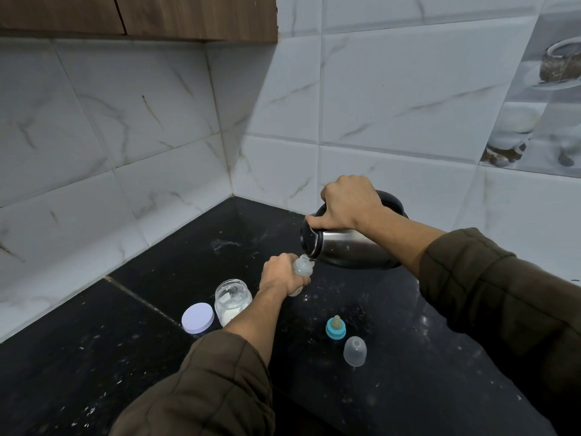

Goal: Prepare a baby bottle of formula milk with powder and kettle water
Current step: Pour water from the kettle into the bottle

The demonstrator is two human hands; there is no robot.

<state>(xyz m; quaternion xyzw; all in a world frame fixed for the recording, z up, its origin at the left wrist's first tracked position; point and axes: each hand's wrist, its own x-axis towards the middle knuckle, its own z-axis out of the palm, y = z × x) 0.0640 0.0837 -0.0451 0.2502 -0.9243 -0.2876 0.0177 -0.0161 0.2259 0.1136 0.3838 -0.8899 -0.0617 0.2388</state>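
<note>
Where the black speckled desk (110, 357) runs into the tiled corner, the items stand as follows:

- Kettle (349, 247): steel body, black lid and base. Held clear of the desk at the far right and tipped almost onto its side, with the spout pointing left and down, right at the mouth of the bottle.
- Right hand (349, 202): fingers wrapped round the kettle's black handle from above, thumb stretched toward the lid end.
- Bottle (303, 267): small, cloudy plastic, open at the top, leaning with its neck toward the kettle at mid-desk. Whether its base touches the desk cannot be told, nor whether water is running in.
- Left hand (279, 273): curled round the bottle's body, gripping it, so only the neck and base show.
- Jar (233, 302): clear glass, open and upright, with white powder in the bottom, just left of the left forearm.
- Lid (198, 318): pale lilac, flat on the desk, just beside the jar on its left.
- Teat (335, 327): set in a blue ring, standing upright, nearer than the bottle and to its right.
- Cap (355, 350): clear dome, just near and right of the teat, not touching it.
- Sleeves (204, 388): dark olive, ending short of both wrists.
- Wall (393, 89): white marbled tiles, with a wooden cupboard (157, 17) at the upper left
</note>
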